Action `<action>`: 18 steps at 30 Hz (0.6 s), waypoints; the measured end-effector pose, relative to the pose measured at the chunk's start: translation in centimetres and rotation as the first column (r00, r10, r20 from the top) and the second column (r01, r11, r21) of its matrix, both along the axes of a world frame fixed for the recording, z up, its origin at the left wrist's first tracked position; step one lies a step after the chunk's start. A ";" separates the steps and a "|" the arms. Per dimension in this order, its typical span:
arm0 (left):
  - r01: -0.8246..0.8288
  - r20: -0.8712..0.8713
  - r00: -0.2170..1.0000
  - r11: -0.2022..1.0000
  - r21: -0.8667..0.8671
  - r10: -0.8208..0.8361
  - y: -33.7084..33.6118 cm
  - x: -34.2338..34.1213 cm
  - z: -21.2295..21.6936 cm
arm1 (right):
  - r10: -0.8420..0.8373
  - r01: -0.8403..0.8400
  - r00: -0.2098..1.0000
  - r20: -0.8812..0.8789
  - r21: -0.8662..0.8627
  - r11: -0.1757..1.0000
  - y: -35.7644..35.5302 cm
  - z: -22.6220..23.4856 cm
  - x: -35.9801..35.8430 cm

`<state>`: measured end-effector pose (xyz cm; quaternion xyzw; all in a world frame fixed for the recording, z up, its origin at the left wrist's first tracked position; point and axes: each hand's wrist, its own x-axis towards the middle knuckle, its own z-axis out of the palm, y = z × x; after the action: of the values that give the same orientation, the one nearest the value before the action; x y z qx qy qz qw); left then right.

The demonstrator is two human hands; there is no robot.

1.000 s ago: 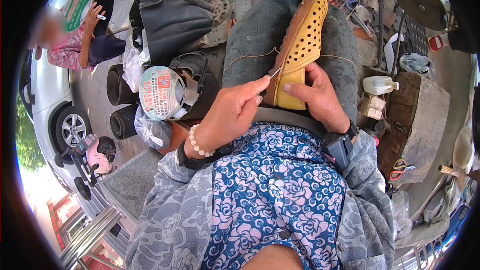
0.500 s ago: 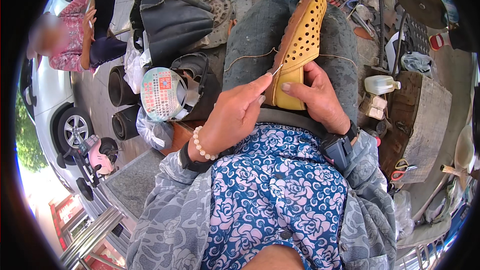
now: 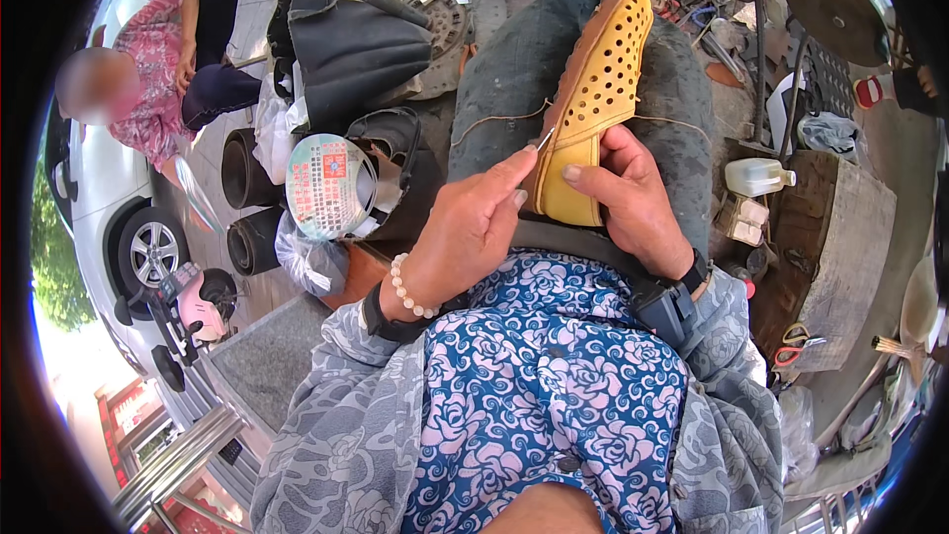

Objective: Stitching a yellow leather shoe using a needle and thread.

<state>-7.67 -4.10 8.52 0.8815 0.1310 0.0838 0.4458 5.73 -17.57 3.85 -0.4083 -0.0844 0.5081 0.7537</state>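
A yellow shoe (image 3: 605,89) with punched holes and a brown sole lies on its side over my lap, toe pointing away. My right hand (image 3: 641,200) grips its heel end, thumb on the near side and fingers inside or behind it. My left hand (image 3: 473,222) is closed around a thin metal pointed tool (image 3: 546,138); its handle is hidden in the fist. The tip meets the seam between sole and upper. Pale thread (image 3: 494,119) runs out from the shoe on both sides, across my dark trousers (image 3: 504,79).
Left of my knees stand a black bag (image 3: 356,44), dark rolls (image 3: 247,170) and a round printed lid (image 3: 326,188). At right are a wooden box (image 3: 840,247), a plastic bottle (image 3: 759,177), scissors (image 3: 796,344) and a metal wheel (image 3: 836,12). Another person (image 3: 148,69) sits far left.
My hands and the shoe keep nearly the same pose, with the tool still at the seam. The whole view has shifted slightly. The other person's raised hand has come down.
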 end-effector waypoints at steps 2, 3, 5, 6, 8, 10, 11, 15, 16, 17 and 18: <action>0.002 -0.111 0.994 1.000 -0.025 -0.005 -0.1 0.1 0.5 | -0.006 0.006 1.000 -0.004 0.009 1.000 0.0 -0.2 -0.1; -0.001 -0.112 0.994 1.000 -0.024 -0.002 -0.2 0.0 0.7 | -0.003 0.003 1.000 -0.005 0.009 1.000 0.0 -0.2 -0.1; 0.003 -0.160 0.987 1.000 -0.031 -0.008 -0.5 -0.2 1.0 | -0.001 0.001 1.000 0.010 0.015 1.000 0.0 -0.2 -0.1; 0.004 -0.161 0.987 0.999 -0.032 -0.009 -0.5 -0.4 1.0 | -0.001 0.001 1.000 0.009 0.015 1.000 -0.1 -0.3 0.0; 0.026 -0.166 0.986 0.999 -0.030 -0.030 -0.2 -0.9 1.1 | -0.002 0.002 1.000 0.010 0.023 1.000 -0.2 -0.4 0.0; 0.057 -0.141 0.988 0.998 -0.011 -0.058 0.2 -1.4 1.0 | 0.001 -0.001 1.000 0.001 0.031 1.000 -0.2 -0.4 0.1; 0.088 -0.116 0.989 0.996 0.009 -0.086 0.4 -1.7 1.0 | 0.005 -0.005 1.000 -0.008 0.039 0.999 -0.3 -0.4 0.1; 0.017 -0.177 0.983 0.986 -0.169 -0.047 1.0 -2.1 1.6 | 0.006 -0.005 1.000 -0.020 0.043 0.999 -0.1 -0.3 0.2; 0.007 -0.209 0.977 0.985 -0.173 -0.044 1.3 -2.0 1.7 | 0.007 -0.006 1.000 -0.024 0.047 0.999 -0.1 -0.5 0.3; -0.002 -0.240 0.970 0.984 -0.178 -0.041 1.4 -1.9 1.7 | 0.009 -0.007 1.000 -0.028 0.050 0.999 -0.1 -0.6 0.3; -0.004 -0.238 0.970 0.984 -0.181 -0.040 1.5 -1.8 1.5 | 0.011 -0.009 1.000 -0.026 0.048 0.999 -0.2 -0.5 0.3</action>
<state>-9.51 -2.61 10.05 0.8425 0.1831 -0.0400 0.5051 6.03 -17.74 3.31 -0.3831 -0.0888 0.5150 0.7617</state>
